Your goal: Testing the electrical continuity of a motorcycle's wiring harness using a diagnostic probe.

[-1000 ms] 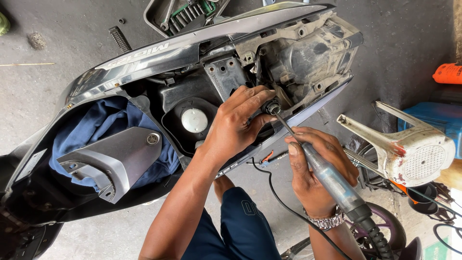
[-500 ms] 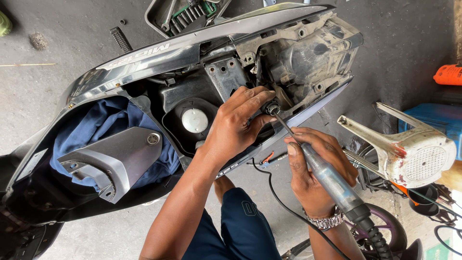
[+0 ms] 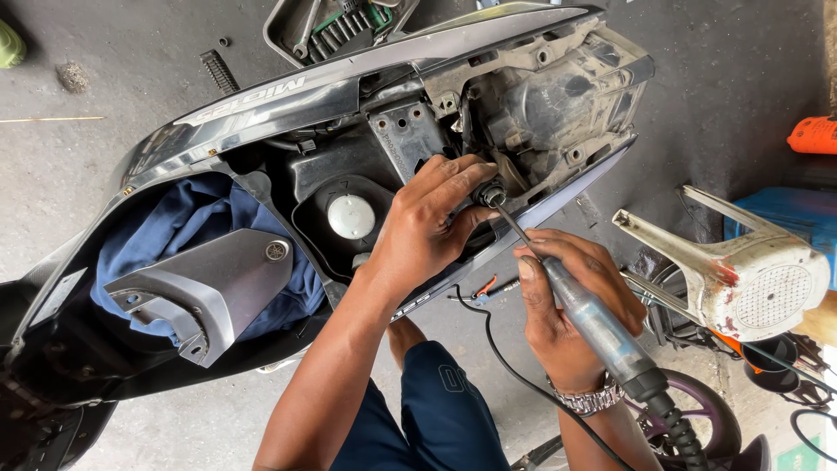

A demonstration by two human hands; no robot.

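Scooter bodywork (image 3: 288,96) lies stripped open under me in the head view, its rear frame cavity (image 3: 558,96) bare and grey. My left hand (image 3: 427,227) reaches into that opening, thumb and fingers pinched on a small dark socket (image 3: 486,194) at the edge of the cavity. My right hand (image 3: 567,318) is wrapped fully around the grey body of a powered driver (image 3: 602,327), and its thin shaft (image 3: 510,222) runs up and left into the socket under my left fingertips. A black coiled hose (image 3: 676,427) leaves the tool's rear end past my wrist, where a metal watch band (image 3: 588,399) sits.

Left of my forearm, a round white cap (image 3: 351,216) sits in a black recess, and further left a grey plastic panel (image 3: 205,283) rests on blue cloth (image 3: 196,222) inside the storage tub. A tray of tools (image 3: 336,22) sits on the concrete beyond the bodywork. To my right, well apart, lies a white, worn fan-like housing (image 3: 754,283).
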